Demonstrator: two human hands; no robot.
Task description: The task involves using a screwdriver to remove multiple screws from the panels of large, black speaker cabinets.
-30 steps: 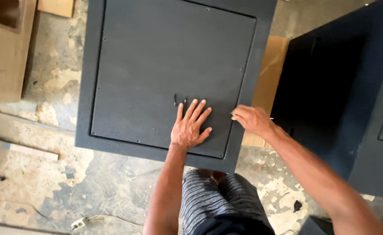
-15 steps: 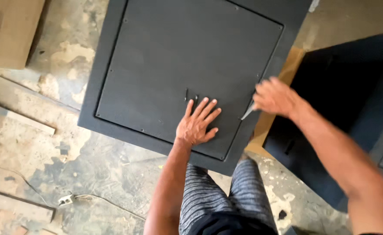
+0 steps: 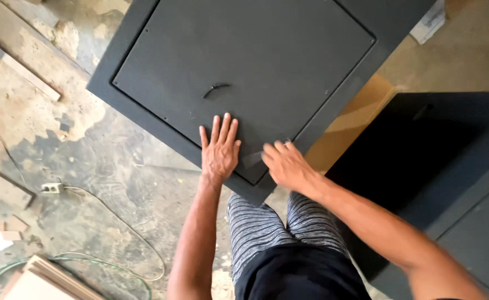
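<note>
— Dark panel [image 3: 244, 61] first: it's a big square board, charcoal-painted, with a raised frame round an inset centre. It lies flat over the concrete floor [image 3: 89, 161], right in front of the person's knees.

— And the hands?

— The left hand [image 3: 220, 151] lies flat on the inset part near the closest corner, fingers spread, palm down — a released grip, only pressing. The right hand [image 3: 285, 164] is beside it at the same corner, fingers curled over a small pale scrap [image 3: 253, 159]. It could be sandpaper or a cloth; I can't tell, it's blurred.

— So the right is holding that?

— Pinching it against the panel's face, as far as I can see.

— How far along would you say they are?

— Going by the look alone: the paint is even and matte all over, and a small curved handle [image 3: 215, 88] is already on. What's left seems to be touch-up at that near corner, where both hands are.

— Anything else about?

— Another dark panel [image 3: 444, 166] stands to the right, a bare wooden board [image 3: 355, 119] shows between the two, and a cable [image 3: 117, 214] with a socket block [image 3: 51, 188] trails over the floor on the left.
</note>
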